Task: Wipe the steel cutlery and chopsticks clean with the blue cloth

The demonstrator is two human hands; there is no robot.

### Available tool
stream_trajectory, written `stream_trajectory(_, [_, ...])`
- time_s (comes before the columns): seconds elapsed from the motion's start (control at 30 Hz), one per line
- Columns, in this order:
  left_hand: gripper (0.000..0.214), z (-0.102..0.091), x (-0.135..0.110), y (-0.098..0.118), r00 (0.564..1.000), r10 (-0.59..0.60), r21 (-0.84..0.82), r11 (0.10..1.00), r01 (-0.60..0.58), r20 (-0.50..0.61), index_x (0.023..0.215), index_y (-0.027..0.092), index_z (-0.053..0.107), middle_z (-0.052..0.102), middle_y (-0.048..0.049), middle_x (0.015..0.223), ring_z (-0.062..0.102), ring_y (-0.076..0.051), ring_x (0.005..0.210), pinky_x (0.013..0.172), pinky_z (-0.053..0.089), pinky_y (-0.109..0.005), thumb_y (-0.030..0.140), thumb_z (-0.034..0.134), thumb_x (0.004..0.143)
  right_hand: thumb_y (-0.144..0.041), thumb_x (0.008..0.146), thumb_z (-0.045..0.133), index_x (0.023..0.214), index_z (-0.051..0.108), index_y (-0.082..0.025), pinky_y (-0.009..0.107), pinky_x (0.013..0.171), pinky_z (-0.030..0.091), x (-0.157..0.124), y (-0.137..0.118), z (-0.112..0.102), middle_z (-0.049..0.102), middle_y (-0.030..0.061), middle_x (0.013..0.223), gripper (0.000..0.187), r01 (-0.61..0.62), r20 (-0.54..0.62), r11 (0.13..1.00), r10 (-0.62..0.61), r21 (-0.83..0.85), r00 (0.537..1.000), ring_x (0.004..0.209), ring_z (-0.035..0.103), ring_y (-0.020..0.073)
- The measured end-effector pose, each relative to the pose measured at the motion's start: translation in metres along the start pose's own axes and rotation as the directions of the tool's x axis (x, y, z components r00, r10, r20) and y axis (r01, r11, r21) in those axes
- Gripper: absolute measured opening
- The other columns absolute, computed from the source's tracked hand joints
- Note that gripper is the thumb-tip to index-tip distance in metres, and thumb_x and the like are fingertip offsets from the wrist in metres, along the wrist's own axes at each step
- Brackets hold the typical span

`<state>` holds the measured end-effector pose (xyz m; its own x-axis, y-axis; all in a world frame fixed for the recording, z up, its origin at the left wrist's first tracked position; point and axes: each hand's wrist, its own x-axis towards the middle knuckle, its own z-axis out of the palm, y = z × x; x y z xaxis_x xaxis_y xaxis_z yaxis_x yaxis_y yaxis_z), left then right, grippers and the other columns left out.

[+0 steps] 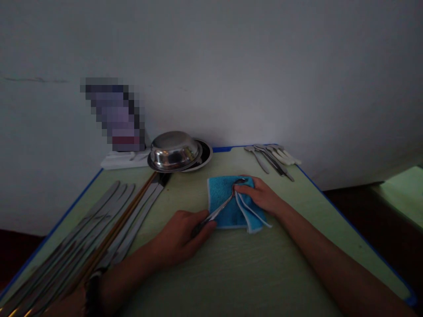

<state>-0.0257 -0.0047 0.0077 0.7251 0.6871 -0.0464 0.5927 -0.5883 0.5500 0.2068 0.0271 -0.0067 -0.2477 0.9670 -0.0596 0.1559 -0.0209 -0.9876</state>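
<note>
A metal spoon (pixel 220 208) lies slanted across a blue cloth (pixel 218 190) with white edging, near the middle of the table. My left hand (pixel 187 233) is closed round the end of its handle. My right hand (pixel 261 194) pinches the cloth beside the spoon's bowl, with the thumb on top and the other fingers mostly hidden behind the fabric. One corner of the cloth is folded over and hangs towards me. Both hands are just above or on the tabletop; I cannot tell which.
Several table knives (pixel 95 215) and brown chopsticks (pixel 120 219) lie along the left side, partly under my left forearm. Steel bowls (pixel 175 152) stand at the back, beside a blurred upright object (pixel 115 114). Several spoons (pixel 269 158) rest at the back right. A pale wall (pixel 264 75) borders the blue-edged table (pixel 307 246).
</note>
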Motion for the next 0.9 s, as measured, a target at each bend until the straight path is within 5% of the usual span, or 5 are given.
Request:
stream_trajectory(0.6, [0.031,0.0006,0.0009,-0.0001,1.000,0.007,0.014,1.000,-0.006,-0.014,0.074,0.017,0.051,0.051,0.0026,0.058,0.051,-0.012,0.052,0.055,0.037,-0.024,0.037,0.033,0.090,-0.046,0.067,0.065,0.078,0.053,-0.019,0.024,0.056,0.041,-0.0018,-0.0072,0.0036,0.054,-0.0026,0.067,0.032,0.021,-0.063,0.984,-0.032,-0.174,0.997,0.059,0.051,0.0114])
stream_trajectory(0.9, [0.032,-0.0006,0.0002,0.0014,1.000,-0.009,0.005,1.000,0.009,-0.025,0.077,0.018,0.054,0.056,0.0017,0.061,0.052,-0.012,0.054,0.057,0.040,-0.024,0.038,0.033,0.090,-0.045,0.079,0.051,0.070,0.050,-0.019,0.023,0.057,0.040,-0.0001,-0.0019,0.0018,0.047,-0.0036,0.063,0.028,0.065,-0.048,0.992,-0.071,-0.113,0.996,0.058,0.046,0.0102])
